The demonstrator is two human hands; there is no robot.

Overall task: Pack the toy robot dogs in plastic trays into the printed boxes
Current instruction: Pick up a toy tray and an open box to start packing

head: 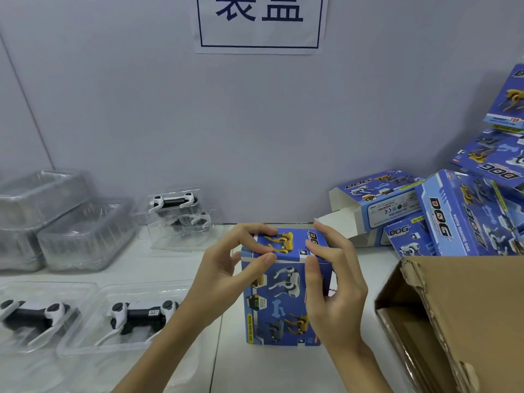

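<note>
1. Printed box (283, 290): upright on tabletop (283, 370), centre.
2. Left hand (224, 279): narrow grip pinching the box's top flap.
3. Right hand (334, 282): grip holding the box's top-right edge.
4. Toy robot dogs in plastic trays (136, 316): left.

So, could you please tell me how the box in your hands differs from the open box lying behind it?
The held box stands upright; the open box lies on its side. The held box's top flap is folded down under both hands, left hand and right hand; the open box's flaps hang open, untouched. Both carry the same blue DOG print.
</note>
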